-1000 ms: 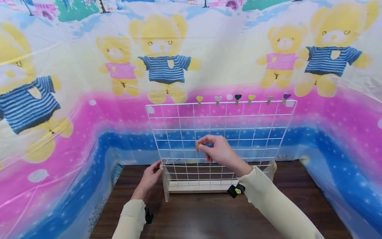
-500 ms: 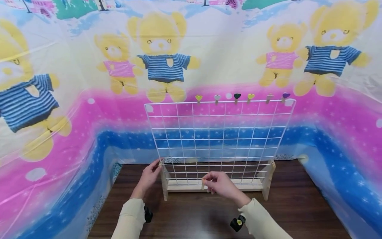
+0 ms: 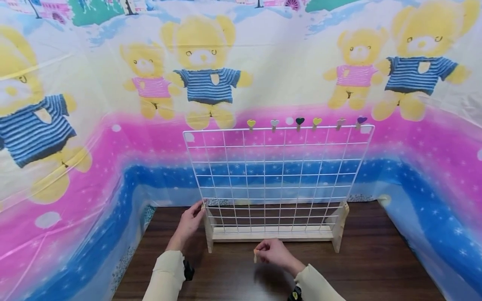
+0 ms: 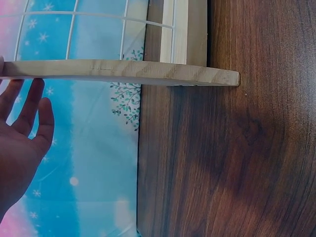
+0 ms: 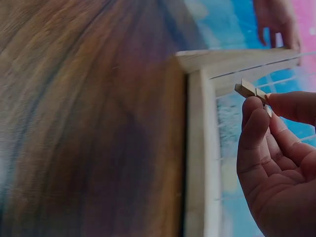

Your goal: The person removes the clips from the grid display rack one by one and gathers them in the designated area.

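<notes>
A small wooden clothespin (image 5: 252, 91) is pinched between the thumb and fingertips of my right hand (image 3: 276, 254). It hangs over the table in front of the stand, with an orange bit at its top in the head view. My left hand (image 3: 189, 221) holds the top of the left wooden post (image 4: 123, 69) of the stand; in the left wrist view several fingers lie against its outer face. A white wire grid (image 3: 271, 167) stands upright in the wooden base (image 3: 271, 237). Heart-topped clothespins sit along its top wire, among them a yellow one (image 3: 251, 123) and a purple one (image 3: 361, 120).
The dark wood table (image 3: 233, 280) carries the stand, whose right post (image 3: 340, 228) stands on the far side of my right hand. Behind and at both sides hangs a cloth (image 3: 282, 75) printed with teddy bears.
My right hand has come down from in front of the grid's middle to low over the table, with the clothespin in its fingers. The left hand stays at the post.
</notes>
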Motion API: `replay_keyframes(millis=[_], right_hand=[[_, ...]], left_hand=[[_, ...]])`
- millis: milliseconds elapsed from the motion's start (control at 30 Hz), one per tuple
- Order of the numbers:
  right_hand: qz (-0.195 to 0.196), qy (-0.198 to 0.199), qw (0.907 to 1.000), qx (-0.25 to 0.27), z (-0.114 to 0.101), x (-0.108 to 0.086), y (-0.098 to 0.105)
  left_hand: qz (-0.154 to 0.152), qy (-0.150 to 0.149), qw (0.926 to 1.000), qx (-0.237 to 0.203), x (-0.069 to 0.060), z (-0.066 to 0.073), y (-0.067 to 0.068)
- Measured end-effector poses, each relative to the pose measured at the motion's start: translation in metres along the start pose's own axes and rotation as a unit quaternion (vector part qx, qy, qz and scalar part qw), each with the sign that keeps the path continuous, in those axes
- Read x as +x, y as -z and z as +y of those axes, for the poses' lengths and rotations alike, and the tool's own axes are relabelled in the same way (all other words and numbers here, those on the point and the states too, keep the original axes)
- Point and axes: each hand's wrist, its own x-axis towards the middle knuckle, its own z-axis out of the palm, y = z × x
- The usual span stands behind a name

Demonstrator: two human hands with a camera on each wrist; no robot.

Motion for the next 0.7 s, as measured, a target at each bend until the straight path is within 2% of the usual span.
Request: replay_keyframes(millis=[367,700], right_hand=[[0.005,-0.001,0.9989,-0.046,0.033,0.002,-0.014],[-0.003,-0.004,0.9991,-0.043,0.048,0.007,-0.029]], left_hand=[[0.005,-0.003,0.9999,-0.01,-0.001,-0.001,-0.001],[0.007,0.004,0.9999,-0.012,0.0,-0.002,-0.002]])
